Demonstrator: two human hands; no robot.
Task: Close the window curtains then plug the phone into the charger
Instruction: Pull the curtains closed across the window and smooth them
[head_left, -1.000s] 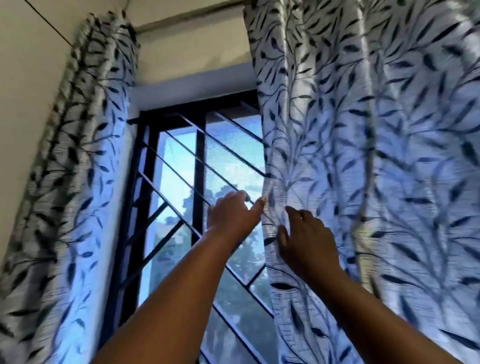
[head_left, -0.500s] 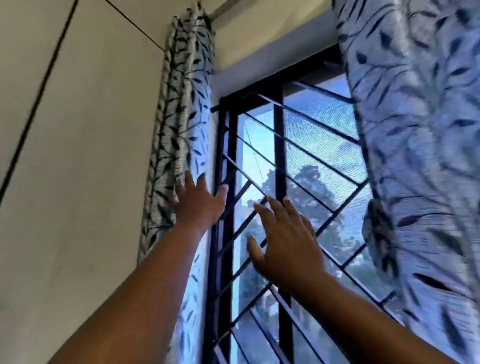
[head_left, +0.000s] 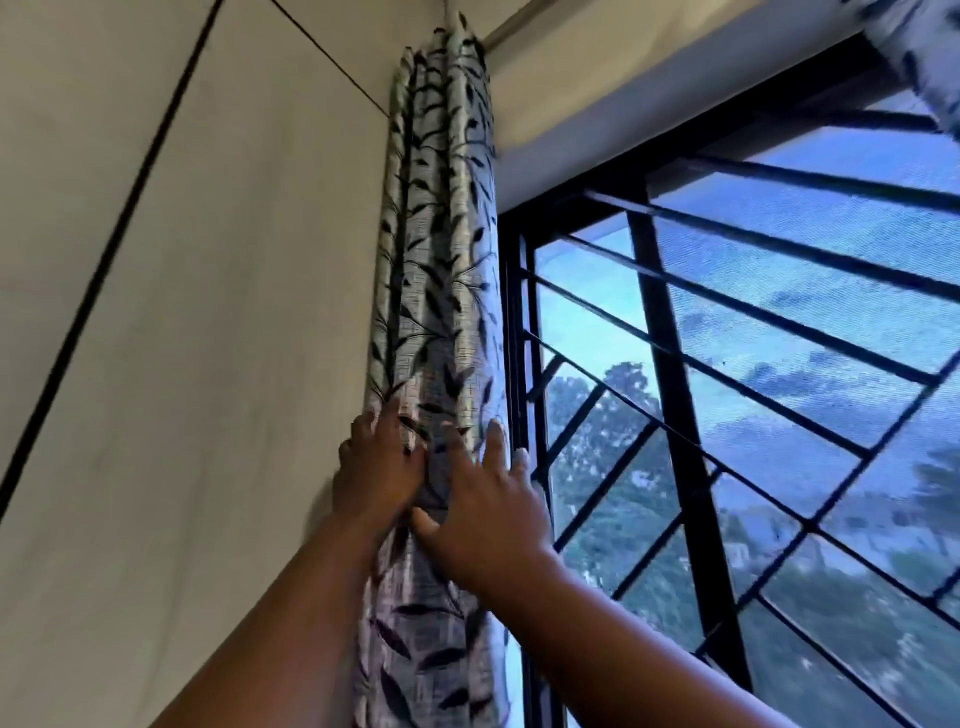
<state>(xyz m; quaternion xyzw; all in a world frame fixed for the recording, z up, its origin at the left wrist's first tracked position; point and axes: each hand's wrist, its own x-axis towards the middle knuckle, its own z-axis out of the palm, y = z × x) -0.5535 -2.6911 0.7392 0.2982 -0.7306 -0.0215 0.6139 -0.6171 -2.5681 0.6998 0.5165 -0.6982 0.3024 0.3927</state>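
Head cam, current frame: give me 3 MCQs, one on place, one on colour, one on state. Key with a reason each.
1. Where does the bunched curtain hang?
A. At the window's left edge, next to the wall
B. Across the middle of the window
C. On the floor

2. What colour is the window grille?
A. White
B. Black
C. Red

3. What is the state of the window right now?
A. Fully covered by curtains
B. Mostly uncovered, sky and trees visible
C. Boarded up

Key:
1 A, the gathered folds sit between the wall and the frame, with the left hand and right hand on them.
2 B, the bars are dark black against the sky.
3 B, only a corner of the other curtain shows at top right.
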